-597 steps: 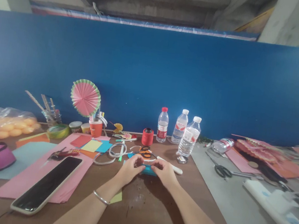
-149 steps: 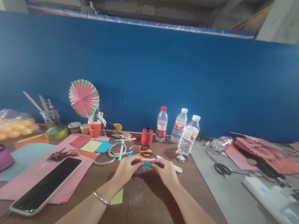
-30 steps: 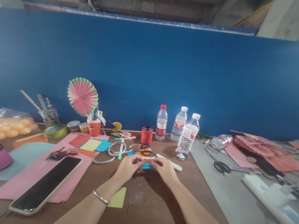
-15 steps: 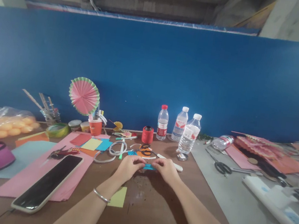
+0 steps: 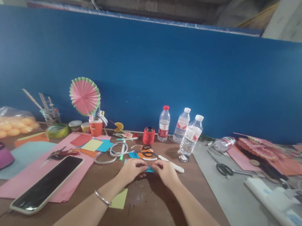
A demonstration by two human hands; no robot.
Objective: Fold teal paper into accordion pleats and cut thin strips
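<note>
A small piece of blue paper [image 5: 150,169] shows between my two hands, just above the brown table. My left hand [image 5: 132,171] has its thumb and fingers pinched on the paper's left end. From the other side my right hand [image 5: 165,172] pinches the right end, its fingertips close to the left ones. The fingers cover most of the paper. A blue folded paper fan [image 5: 133,155] lies just behind my left hand. By my left wrist, partly behind the forearm, is a yellow paper square [image 5: 119,199].
Behind the hands are orange-handled scissors [image 5: 146,152], a red thread spool [image 5: 149,136], a white tool [image 5: 178,168] and upright bottles [image 5: 189,140]. A phone [image 5: 48,184] lies on pink paper [image 5: 11,187] at left. A power strip [image 5: 275,209] is at right.
My hands have come slightly closer together, and less of the blue paper shows between them. More fingers of my left hand are curled beneath it.
</note>
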